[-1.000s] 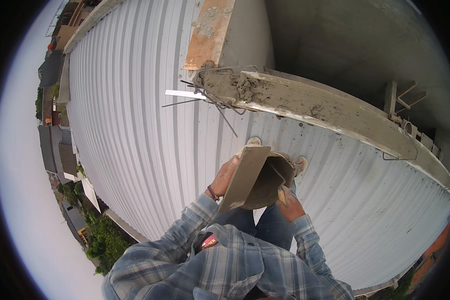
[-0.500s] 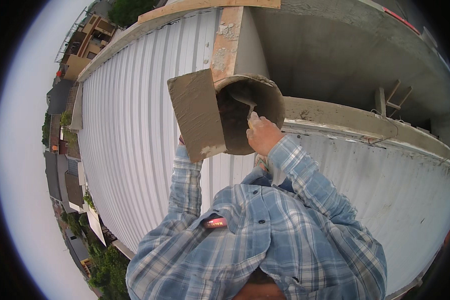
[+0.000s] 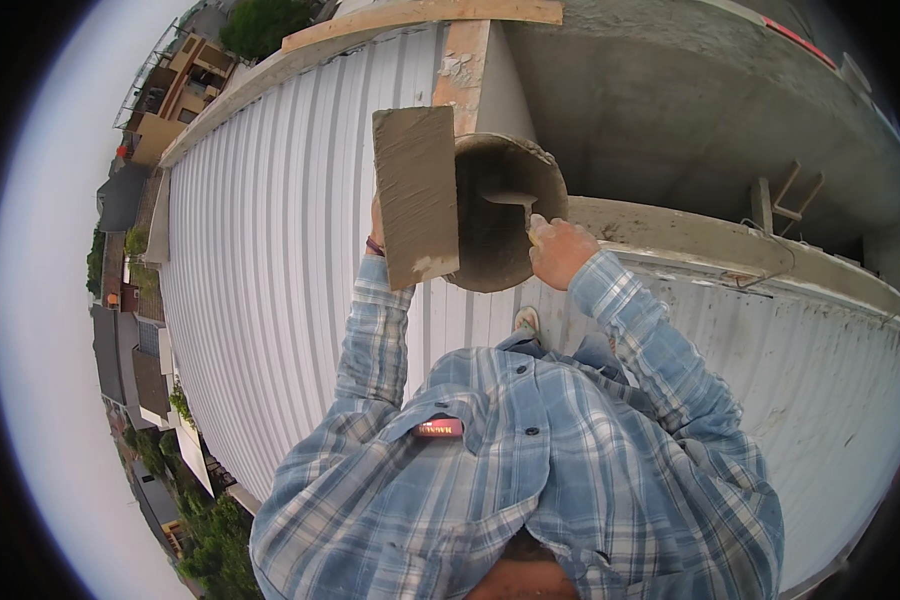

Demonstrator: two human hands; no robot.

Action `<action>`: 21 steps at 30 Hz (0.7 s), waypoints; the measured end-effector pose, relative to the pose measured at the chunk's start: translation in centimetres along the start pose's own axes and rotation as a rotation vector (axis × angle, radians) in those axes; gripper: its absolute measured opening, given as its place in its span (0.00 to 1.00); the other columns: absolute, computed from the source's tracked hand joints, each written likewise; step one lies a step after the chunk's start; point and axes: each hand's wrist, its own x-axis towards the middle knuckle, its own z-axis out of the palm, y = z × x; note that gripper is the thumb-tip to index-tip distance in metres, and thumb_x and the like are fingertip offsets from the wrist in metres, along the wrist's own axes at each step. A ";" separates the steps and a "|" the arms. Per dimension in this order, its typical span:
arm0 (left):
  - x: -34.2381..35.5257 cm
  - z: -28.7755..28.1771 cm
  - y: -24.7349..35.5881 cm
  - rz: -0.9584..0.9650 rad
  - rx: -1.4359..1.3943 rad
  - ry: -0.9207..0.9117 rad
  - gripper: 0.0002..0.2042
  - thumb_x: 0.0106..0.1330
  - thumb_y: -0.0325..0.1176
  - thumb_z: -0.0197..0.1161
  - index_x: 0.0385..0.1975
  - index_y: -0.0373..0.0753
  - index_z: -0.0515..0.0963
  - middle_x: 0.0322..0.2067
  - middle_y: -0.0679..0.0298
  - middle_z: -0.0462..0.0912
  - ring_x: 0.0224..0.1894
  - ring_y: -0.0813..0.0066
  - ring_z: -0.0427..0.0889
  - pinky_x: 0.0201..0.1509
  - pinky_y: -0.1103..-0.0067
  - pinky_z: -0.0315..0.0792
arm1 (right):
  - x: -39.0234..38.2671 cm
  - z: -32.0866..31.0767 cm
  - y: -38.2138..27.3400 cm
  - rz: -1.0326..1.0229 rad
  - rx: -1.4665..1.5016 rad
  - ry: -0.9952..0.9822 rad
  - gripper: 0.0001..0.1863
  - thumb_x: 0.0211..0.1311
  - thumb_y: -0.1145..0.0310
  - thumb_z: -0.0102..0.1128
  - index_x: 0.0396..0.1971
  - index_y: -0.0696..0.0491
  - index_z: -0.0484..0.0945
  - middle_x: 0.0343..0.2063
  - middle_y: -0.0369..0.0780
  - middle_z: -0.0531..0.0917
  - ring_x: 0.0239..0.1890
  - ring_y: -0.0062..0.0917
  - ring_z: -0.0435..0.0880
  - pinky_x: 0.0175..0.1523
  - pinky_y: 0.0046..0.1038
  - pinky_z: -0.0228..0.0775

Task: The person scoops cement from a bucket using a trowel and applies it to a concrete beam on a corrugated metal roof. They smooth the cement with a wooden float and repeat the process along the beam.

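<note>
In front of me a round bucket [image 3: 490, 270] with mortar-caked walls stands open at the top; its inside is dark. My right hand [image 3: 562, 250] is closed round the handle of a trowel [image 3: 510, 199], whose blade reaches into the bucket. To the left of the bucket, a flat rectangular mortar board [image 3: 416, 195] overlaps the rim in this view, its face coated in wet grey mortar. My left hand [image 3: 376, 228] grips the board from behind. Most of its fingers are hidden by the board.
Ribbed white metal roofing [image 3: 270, 240] spreads to the left and under my feet. A concrete ledge [image 3: 690, 230] runs right from the bucket. Beyond it lies a recess with grey walls [image 3: 630, 110]. A mortar-spotted plank [image 3: 462, 70] leads away from the bucket; another plank [image 3: 420, 13] lies across the far end.
The mortar board has shifted right and away from me, now more upright. My right hand and the trowel have moved right in the bucket, and the trowel blade shows more clearly.
</note>
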 end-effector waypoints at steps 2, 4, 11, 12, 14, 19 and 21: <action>1.5 0.3 -0.4 0.021 -0.029 -0.043 0.20 0.76 0.46 0.47 0.53 0.34 0.72 0.44 0.57 0.81 0.41 0.72 0.83 0.42 0.78 0.81 | 0.9 0.6 0.1 0.123 0.034 0.221 0.26 0.64 0.69 0.48 0.62 0.60 0.65 0.49 0.54 0.79 0.53 0.45 0.81 0.56 0.41 0.75; 1.8 0.1 -1.1 0.015 -0.035 -0.060 0.20 0.76 0.46 0.48 0.53 0.34 0.73 0.44 0.57 0.81 0.41 0.72 0.83 0.42 0.78 0.81 | 1.0 3.9 -0.2 0.077 -0.031 0.123 0.27 0.66 0.66 0.47 0.63 0.63 0.62 0.45 0.55 0.81 0.49 0.46 0.83 0.54 0.42 0.76; 2.7 -1.0 -2.4 0.007 -0.062 -0.060 0.20 0.76 0.45 0.48 0.52 0.34 0.73 0.44 0.57 0.81 0.41 0.71 0.83 0.41 0.78 0.81 | 1.4 1.5 -1.0 0.149 0.019 0.138 0.28 0.68 0.63 0.45 0.61 0.67 0.62 0.42 0.60 0.81 0.46 0.49 0.83 0.53 0.43 0.76; 2.6 -1.0 -3.1 0.000 -0.066 -0.049 0.20 0.76 0.46 0.48 0.52 0.34 0.73 0.44 0.57 0.81 0.41 0.71 0.83 0.42 0.77 0.81 | 2.4 3.0 -0.7 0.191 -0.007 0.093 0.27 0.68 0.63 0.45 0.60 0.66 0.63 0.42 0.60 0.81 0.45 0.49 0.83 0.53 0.43 0.76; 2.0 -1.4 -4.2 -0.021 -0.072 -0.018 0.20 0.76 0.46 0.48 0.52 0.34 0.72 0.44 0.57 0.81 0.41 0.71 0.83 0.42 0.77 0.81 | 4.0 8.5 1.1 0.039 0.005 0.189 0.27 0.69 0.58 0.47 0.58 0.65 0.65 0.38 0.58 0.82 0.35 0.46 0.84 0.45 0.42 0.78; -3.4 -5.2 -5.8 -0.108 -0.038 0.186 0.20 0.76 0.46 0.47 0.53 0.35 0.72 0.45 0.57 0.80 0.42 0.70 0.82 0.43 0.76 0.80 | 0.6 7.8 0.9 0.053 1.016 -0.408 0.25 0.72 0.58 0.48 0.59 0.63 0.65 0.32 0.45 0.79 0.19 0.25 0.78 0.27 0.28 0.77; -4.7 -6.4 -7.2 -0.136 -0.040 0.254 0.20 0.76 0.47 0.47 0.53 0.35 0.72 0.45 0.57 0.80 0.43 0.70 0.82 0.43 0.76 0.80 | 0.2 8.8 1.4 0.021 1.374 -0.563 0.25 0.73 0.59 0.47 0.60 0.62 0.64 0.30 0.40 0.76 0.17 0.18 0.74 0.21 0.22 0.71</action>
